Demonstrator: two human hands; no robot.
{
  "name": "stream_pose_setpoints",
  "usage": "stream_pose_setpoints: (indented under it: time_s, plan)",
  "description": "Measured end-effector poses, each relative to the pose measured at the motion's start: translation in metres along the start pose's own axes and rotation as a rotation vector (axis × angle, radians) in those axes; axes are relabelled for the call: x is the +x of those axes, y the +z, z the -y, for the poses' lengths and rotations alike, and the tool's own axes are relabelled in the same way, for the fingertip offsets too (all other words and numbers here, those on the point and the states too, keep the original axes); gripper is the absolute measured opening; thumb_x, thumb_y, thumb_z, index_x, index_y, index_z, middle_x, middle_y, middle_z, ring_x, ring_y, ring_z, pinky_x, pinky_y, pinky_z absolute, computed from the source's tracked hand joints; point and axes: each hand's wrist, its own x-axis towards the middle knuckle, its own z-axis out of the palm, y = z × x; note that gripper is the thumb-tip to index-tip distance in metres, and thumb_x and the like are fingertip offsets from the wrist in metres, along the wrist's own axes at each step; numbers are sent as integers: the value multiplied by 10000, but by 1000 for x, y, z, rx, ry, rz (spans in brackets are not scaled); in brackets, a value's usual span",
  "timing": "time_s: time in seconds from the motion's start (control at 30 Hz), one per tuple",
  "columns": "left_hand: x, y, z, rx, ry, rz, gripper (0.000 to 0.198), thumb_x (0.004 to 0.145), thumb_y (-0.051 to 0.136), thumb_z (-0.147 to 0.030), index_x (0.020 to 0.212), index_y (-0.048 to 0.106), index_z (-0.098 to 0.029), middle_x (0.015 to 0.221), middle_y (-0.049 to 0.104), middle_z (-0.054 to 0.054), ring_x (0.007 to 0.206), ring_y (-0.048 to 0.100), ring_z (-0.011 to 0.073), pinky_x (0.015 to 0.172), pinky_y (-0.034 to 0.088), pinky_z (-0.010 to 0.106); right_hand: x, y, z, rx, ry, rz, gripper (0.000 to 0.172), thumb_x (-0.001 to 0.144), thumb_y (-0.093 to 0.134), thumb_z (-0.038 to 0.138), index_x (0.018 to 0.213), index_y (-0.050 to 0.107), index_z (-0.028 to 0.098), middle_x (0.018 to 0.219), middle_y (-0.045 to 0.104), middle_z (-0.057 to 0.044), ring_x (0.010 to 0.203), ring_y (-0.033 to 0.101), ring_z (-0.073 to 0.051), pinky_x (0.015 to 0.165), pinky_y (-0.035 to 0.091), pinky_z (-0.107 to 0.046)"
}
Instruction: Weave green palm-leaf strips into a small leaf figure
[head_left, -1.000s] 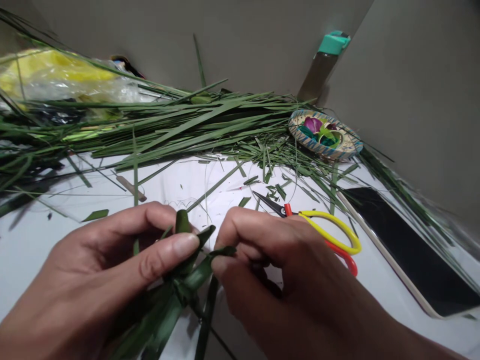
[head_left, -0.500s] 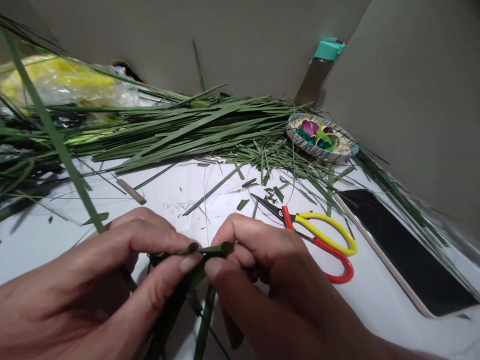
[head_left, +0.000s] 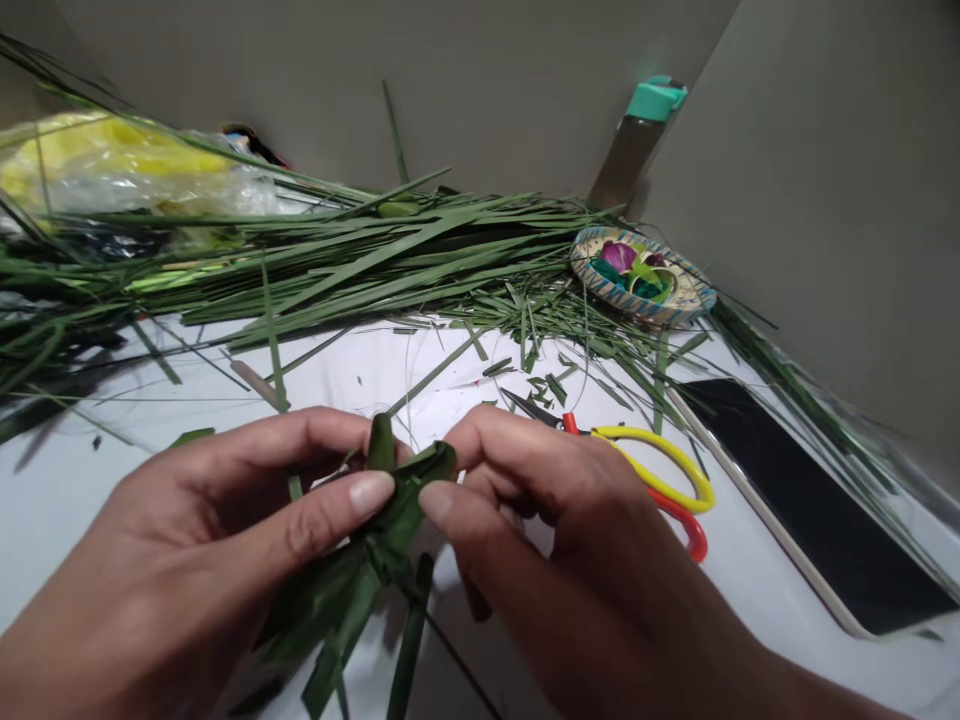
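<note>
Between my two hands is a folded green leaf piece [head_left: 399, 515], with looped ends at its top and several loose strips hanging below. My left hand [head_left: 247, 520] pinches its left side between thumb and forefinger. On the right, my right hand [head_left: 540, 510] grips the folded upper edge with thumb and fingertips. A thin leaf strip [head_left: 271, 340] rises behind my left fingers. Scissors [head_left: 652, 465] with one yellow and one red handle lie just beyond my right hand, partly hidden by it.
A heap of long green leaves [head_left: 360, 250] spans the back, with cut scraps [head_left: 540, 385] before it. A woven basket [head_left: 641, 310], a bottle [head_left: 630, 150], a phone [head_left: 817, 510], a plastic bag [head_left: 135, 170] and a small brownish stick [head_left: 253, 380] surround the white surface [head_left: 67, 510].
The leaf piece has been tilted up, so its loops and folded face show more. Both hands have shifted slightly upward, and the long strip by my left hand has swung right.
</note>
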Motion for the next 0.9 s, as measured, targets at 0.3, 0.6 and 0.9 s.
stream_pose_setpoints:
  time_s: [0.3,0.6,0.9]
  plan:
    - [-6,1,11,19,-76,-27,420,613,1004,-231,952,815,-390,683,831,-32,541,778,207,460,636,205,10,-9,-4,23,-45,62,315,919,636,161,623,539,205,572,510,97,542,472,-53,497,343,-163]
    - [-15,8,9,156,-96,-209,554,462,1075,-311,947,815,-371,741,844,-22,611,794,222,582,682,244,16,-17,-6,134,121,188,207,926,660,222,719,674,209,679,615,61,662,548,-96,609,410,-207]
    - [-16,14,3,133,-170,-126,508,508,1048,-370,941,781,-369,789,816,-19,615,767,225,592,693,311,19,-18,-9,143,65,209,171,939,659,172,785,729,197,739,688,52,712,610,-108,675,460,-217]
